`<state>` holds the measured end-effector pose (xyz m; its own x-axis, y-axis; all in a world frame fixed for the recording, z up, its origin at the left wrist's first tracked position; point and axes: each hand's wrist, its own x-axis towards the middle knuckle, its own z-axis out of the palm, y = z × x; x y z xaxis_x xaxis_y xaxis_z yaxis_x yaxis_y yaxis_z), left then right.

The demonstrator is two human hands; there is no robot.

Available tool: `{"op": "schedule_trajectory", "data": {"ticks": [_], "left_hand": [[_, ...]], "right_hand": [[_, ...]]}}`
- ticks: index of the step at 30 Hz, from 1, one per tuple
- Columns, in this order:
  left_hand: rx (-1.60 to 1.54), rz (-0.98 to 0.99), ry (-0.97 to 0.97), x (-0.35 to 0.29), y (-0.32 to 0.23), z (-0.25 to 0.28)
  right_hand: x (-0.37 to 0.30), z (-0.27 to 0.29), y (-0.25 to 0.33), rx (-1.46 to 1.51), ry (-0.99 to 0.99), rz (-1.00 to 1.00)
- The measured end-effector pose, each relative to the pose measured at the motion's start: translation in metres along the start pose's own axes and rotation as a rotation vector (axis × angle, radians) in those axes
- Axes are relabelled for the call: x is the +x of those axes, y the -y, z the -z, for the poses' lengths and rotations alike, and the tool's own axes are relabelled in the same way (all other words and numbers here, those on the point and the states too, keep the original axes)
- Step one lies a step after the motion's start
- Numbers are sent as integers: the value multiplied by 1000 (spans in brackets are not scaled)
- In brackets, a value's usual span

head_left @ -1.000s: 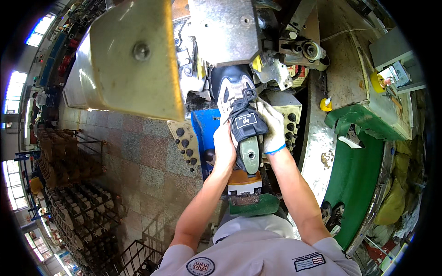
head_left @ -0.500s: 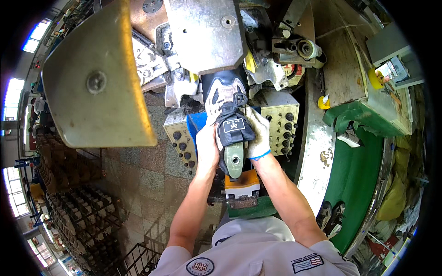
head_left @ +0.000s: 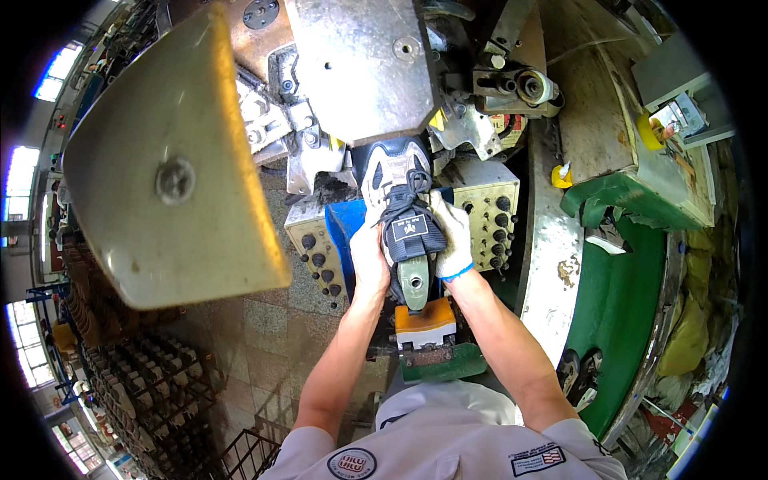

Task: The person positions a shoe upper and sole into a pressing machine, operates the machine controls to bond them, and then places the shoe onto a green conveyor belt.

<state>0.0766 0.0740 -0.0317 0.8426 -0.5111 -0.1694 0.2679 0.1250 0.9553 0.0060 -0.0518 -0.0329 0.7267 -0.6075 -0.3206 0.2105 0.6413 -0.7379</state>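
A grey, white and black sneaker [head_left: 396, 188] with dark laces is held lengthwise between my two hands. Its toe points away from me, at the near edge of the machine's metal plate [head_left: 360, 68]. A green shoe last [head_left: 414, 276] fills the shoe and sticks out at the heel end, just above an orange-topped pad [head_left: 425, 315]. My left hand [head_left: 370, 260] is closed along the left side of the shoe. My right hand [head_left: 453, 236], in a whitish glove with a blue cuff, grips the right side. The shoe hides some fingertips.
A large yellow-edged cover [head_left: 176, 184] hangs close at the left. Control boxes with black knobs flank the shoe, one at left [head_left: 314, 254] and one at right [head_left: 494, 224]. Beyond a metal ledge [head_left: 552, 272], a green conveyor [head_left: 624, 308] carries shoes. Loaded racks [head_left: 152, 376] stand lower left.
The view has shifted, and the cover looks larger and lower. The shoe's heel end has swung slightly right, more over the orange-topped pad. Both hands keep their hold.
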Motion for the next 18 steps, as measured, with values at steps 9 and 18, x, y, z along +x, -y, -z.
{"op": "schedule_trajectory", "data": {"ticks": [9,18], "left_hand": [[160,-148,-5,4,20,-3],[244,-154,119,1,-2,-4]], "right_hand": [[1,-11,18,-140,-17,83],[1,-4,20,-198,-33,78]]}}
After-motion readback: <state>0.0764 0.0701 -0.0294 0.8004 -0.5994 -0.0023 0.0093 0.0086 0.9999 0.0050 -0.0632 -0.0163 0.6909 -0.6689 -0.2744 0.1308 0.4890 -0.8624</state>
